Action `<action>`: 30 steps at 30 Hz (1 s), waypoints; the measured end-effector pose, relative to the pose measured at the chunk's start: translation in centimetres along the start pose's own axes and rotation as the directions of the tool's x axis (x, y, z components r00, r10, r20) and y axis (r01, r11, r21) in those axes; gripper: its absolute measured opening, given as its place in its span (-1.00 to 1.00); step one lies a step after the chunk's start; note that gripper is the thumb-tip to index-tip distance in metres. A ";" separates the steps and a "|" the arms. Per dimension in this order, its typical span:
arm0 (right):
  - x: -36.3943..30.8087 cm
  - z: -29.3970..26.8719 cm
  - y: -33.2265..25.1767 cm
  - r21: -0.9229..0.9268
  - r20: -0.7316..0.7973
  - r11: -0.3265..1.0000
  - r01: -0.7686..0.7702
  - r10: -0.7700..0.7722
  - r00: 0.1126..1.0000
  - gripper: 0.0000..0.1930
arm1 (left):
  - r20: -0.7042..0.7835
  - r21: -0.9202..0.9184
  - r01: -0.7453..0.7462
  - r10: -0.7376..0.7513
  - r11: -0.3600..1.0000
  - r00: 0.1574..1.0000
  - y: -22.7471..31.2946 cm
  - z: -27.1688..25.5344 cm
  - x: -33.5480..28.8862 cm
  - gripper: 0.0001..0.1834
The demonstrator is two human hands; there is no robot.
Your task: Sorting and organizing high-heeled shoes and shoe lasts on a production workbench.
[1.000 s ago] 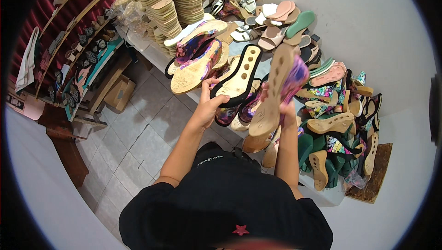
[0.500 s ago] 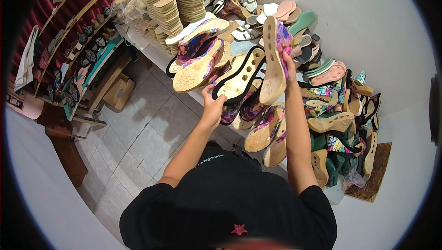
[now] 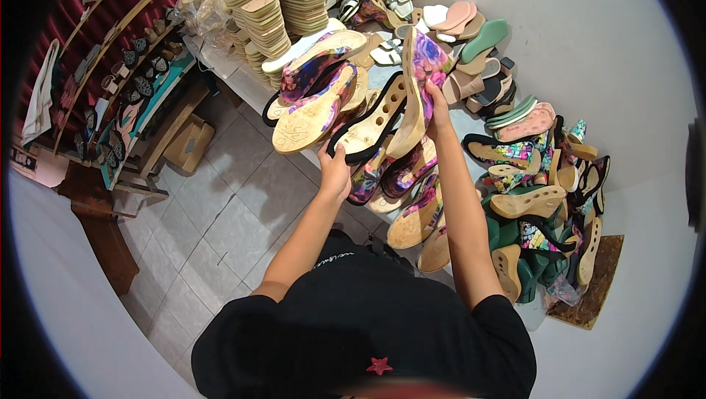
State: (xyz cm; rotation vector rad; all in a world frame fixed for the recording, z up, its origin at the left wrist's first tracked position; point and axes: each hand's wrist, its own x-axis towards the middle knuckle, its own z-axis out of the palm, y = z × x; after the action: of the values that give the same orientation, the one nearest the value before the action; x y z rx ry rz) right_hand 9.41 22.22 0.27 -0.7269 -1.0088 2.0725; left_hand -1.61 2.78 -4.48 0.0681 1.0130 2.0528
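Note:
My left hand [image 3: 336,172] grips the near end of a black-edged wedge sole [image 3: 362,133], thumb on top; a row of holes runs along its pale face. Held upright in my right hand [image 3: 439,111] is a floral wedge sole [image 3: 429,59], its purple and blue side facing right. The two pieces are close together, and I cannot tell whether they touch. Left of them, more floral wedge soles [image 3: 303,128] lie overlapping on the table. Below my hands are further floral wedges [image 3: 410,224], partly hidden by my right forearm.
Tall stacks of pale insoles [image 3: 265,24] stand at the far left of the table. Sandals [image 3: 401,2] and loose green and pink soles [image 3: 485,40] crowd the back. Colourful wedges [image 3: 528,202] and a brown board [image 3: 599,281] are at right. Shelves with shoes [image 3: 140,90] line the left.
My right hand has moved left with the floral wedge sole, which has turned to show more of its patterned side. My left hand and the black-edged sole have shifted slightly left.

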 end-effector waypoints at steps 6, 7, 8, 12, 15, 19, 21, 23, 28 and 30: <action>1.8 -0.5 0.8 0.014 0.029 1.000 0.013 -0.013 0.999 -0.68 | 0.115 0.111 0.015 -0.028 0.994 0.993 0.6 0.4 -0.1 -0.52; 2.0 -0.6 0.9 0.015 0.029 1.000 0.011 -0.012 1.000 -0.68 | 0.114 0.112 0.016 -0.029 0.994 0.993 0.4 0.5 -0.2 -0.52; 2.2 -0.6 1.0 0.015 0.022 1.000 0.019 -0.019 1.000 -0.68 | 0.022 0.135 0.004 -0.007 0.991 1.000 0.1 0.6 -0.3 -0.52; 2.6 -0.6 1.7 0.009 0.005 0.999 0.034 -0.034 0.999 -0.68 | -0.086 0.308 -0.110 0.143 0.945 0.986 -2.1 -2.1 1.4 -0.52; 2.8 -1.1 1.9 0.037 0.019 0.999 0.001 -0.002 1.000 -0.69 | -0.094 0.324 -0.075 0.111 0.943 0.989 -1.9 -2.4 1.3 -0.53; 3.4 -1.9 2.6 -0.054 -0.005 0.998 0.040 -0.040 0.999 -0.58 | -0.127 0.383 0.007 0.046 0.924 0.991 -1.2 -1.8 0.7 -0.53; 3.7 -1.8 2.8 -0.020 0.004 0.998 0.061 -0.061 0.998 -0.61 | -0.079 0.236 -0.022 0.042 0.971 0.996 -1.3 -1.7 0.6 -0.51; 3.5 -1.4 2.7 -0.048 -0.014 0.994 0.102 -0.103 0.995 -0.62 | -0.083 0.241 -0.010 0.030 0.970 0.996 -1.1 -1.7 0.7 -0.50; 2.0 -0.3 -0.8 -0.488 -0.051 0.853 0.184 -0.238 0.970 -0.69 | -0.103 0.240 -0.009 0.035 0.971 0.994 -1.1 -1.6 0.8 -0.53; 0.7 1.4 -4.3 -0.652 0.128 0.713 0.258 -0.232 0.964 -0.62 | -0.124 0.241 0.057 -0.028 0.969 0.992 -0.7 -1.9 0.6 -0.51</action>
State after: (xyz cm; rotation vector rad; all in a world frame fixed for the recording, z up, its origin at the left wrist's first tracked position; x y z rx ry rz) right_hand 9.48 24.03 4.43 -0.8366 -1.8057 1.4710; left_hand -2.31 2.22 -6.42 0.0511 1.3281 1.9024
